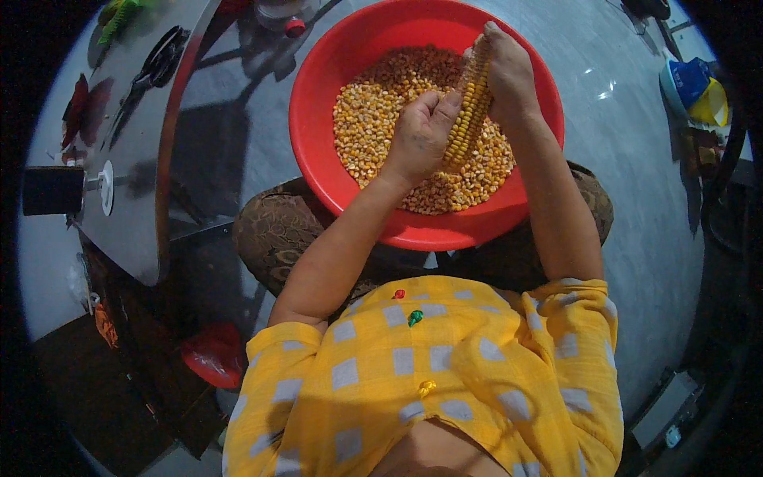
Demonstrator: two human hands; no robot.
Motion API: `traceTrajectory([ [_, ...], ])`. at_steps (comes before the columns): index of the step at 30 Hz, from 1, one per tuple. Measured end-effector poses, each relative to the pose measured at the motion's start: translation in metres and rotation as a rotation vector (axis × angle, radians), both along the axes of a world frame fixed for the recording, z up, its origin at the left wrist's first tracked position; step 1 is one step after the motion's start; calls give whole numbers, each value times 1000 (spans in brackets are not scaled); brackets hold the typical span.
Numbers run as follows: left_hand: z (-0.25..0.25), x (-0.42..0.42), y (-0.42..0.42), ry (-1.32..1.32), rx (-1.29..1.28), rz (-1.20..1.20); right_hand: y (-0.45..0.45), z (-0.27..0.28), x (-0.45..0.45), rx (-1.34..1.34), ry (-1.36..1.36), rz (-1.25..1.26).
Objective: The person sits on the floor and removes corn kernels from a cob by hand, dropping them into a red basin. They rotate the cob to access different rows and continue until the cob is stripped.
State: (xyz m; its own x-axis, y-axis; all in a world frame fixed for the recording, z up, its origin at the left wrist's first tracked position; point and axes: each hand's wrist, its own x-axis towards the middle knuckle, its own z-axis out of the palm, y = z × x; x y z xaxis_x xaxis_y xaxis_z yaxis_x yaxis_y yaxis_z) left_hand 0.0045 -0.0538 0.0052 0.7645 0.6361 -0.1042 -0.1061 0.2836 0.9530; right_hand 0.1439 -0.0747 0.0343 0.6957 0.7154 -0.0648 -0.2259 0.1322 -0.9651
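Observation:
A corn cob (471, 122) slants over a red plastic basin (322, 161), held between my two hands. Yellow kernels cover its lower part, while the upper end by my right fingers looks stripped and pale. My left hand (422, 137) grips the cob from the left, thumb lying against it. Around the upper part closes my right hand (512, 71); its palm side is hidden. Loose corn kernels (369, 131) fill the bottom of the basin beneath both hands. The basin rests at my lap, between my knees.
At left stands a table (134, 197) carrying black-handled scissors (158, 65) and a stand with a dark panel (53, 191). A red plastic bag (214, 355) sits below it. Beyond the basin is a red-capped container (294, 27). A light-blue bowl (673, 89) holds packaging at right.

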Motion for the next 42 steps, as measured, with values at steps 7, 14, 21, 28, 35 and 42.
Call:
traceTrajectory([
  [7, -25, 1, 4, 29, 179, 79, 1, -11, 0, 39, -336, -4],
  [14, 0, 1, 2, 33, -267, 24, -1, 7, -8, 57, -65, 48],
  [21, 17, -5, -2, 101, 23, -108, -2, 10, 10, 47, 163, -34],
  [28, -11, -5, 5, 14, -36, -35, -1, 8, 2, 28, 73, 16],
  [35, 4, -2, 5, 20, -157, -34, 3, 4, -3, 3, 95, 3],
  [42, -15, 0, 10, 157, 273, -52, 6, -9, -19, -55, -38, 10],
])
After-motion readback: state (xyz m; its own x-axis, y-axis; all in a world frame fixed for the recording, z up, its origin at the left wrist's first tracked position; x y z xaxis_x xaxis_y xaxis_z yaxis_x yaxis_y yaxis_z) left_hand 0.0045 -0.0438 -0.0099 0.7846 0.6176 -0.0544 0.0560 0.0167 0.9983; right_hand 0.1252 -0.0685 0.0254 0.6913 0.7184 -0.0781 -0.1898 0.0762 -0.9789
